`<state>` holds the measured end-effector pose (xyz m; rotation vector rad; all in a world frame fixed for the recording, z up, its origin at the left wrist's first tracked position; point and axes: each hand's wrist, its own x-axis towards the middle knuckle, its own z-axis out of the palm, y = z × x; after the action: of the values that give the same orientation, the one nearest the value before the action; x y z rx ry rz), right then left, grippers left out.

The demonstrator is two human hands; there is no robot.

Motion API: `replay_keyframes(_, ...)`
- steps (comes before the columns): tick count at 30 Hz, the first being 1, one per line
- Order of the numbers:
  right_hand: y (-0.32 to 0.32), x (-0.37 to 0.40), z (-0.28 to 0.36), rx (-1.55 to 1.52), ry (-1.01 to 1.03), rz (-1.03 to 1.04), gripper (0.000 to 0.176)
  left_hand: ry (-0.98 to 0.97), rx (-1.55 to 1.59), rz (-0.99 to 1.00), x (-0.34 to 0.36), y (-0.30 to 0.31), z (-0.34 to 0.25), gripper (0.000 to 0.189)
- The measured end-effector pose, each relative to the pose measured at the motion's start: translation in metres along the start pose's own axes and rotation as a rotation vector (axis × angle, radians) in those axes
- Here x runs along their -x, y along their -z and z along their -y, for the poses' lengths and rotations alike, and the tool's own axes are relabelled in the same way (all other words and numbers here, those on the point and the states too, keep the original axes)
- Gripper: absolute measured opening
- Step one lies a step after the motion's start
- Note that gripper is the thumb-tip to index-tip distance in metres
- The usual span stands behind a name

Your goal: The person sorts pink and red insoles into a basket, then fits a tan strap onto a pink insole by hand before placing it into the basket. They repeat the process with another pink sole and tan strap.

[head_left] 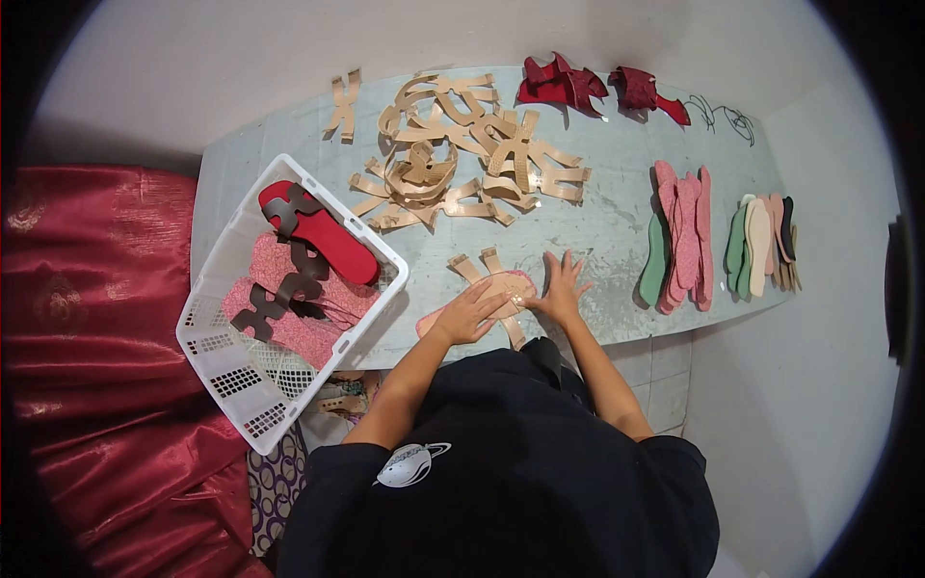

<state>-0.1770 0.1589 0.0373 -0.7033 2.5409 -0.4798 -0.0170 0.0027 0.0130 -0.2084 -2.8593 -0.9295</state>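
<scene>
A sandal sole [511,282], tan on its upper face with a pink edge, lies near the front edge of the table. Tan straps [465,268] stick out from beneath it on the far side, and another strap end [515,332] shows on the near side. My left hand [466,314] rests flat on the sole, fingers stretched to the right. At the sole's right end is my right hand [562,291], its fingers spread over the table and its thumb reaching the sole's edge. Neither hand grips anything that I can see.
Behind the sole lies a heap of tan straps [421,173]. Dark red uppers [562,85] sit at the back. Pink soles [686,236] and cream, green and black soles [756,246] stand right. At left, a white basket [392,275] holds red and pink sandals.
</scene>
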Motion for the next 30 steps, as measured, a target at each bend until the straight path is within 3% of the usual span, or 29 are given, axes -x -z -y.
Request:
replay_keyframes(4, 0.004, 0.007, 0.003, 0.012, -0.048, 0.017, 0.121, -0.015, -0.029, -0.001, -0.003, 0.003, -0.002, 0.057)
replay_keyframes(9, 0.003, 0.007, 0.018, -0.085, -0.361, 0.066, 0.131, -0.015, -0.038, -0.003, -0.003, 0.001, -0.001, 0.056)
replay_keyframes(22, 0.008, 0.003, 0.034, -0.067, -0.457, 0.067, 0.13, -0.001, -0.025, -0.001, -0.01, 0.006, -0.005, 0.047)
replay_keyframes(25, 0.009, -0.001, 0.034, -0.054, -0.468, 0.098, 0.132, -0.079, -0.02, -0.079, -0.022, 0.008, 0.003, 0.043)
replay_keyframes(28, 0.01, -0.003, 0.036, -0.044, -0.492, 0.127, 0.134, 0.198, 0.066, -0.445, -0.042, 0.019, 0.002, 0.039)
replay_keyframes(29, 0.01, -0.003, 0.036, -0.034, -0.494, 0.136, 0.135, 0.194, 0.065, -0.444, -0.048, 0.022, 0.004, 0.039)
replay_keyframes(30, 0.011, -0.003, 0.036, -0.024, -0.496, 0.143, 0.136, 0.329, 0.103, -0.483, -0.052, 0.019, 0.01, 0.042)
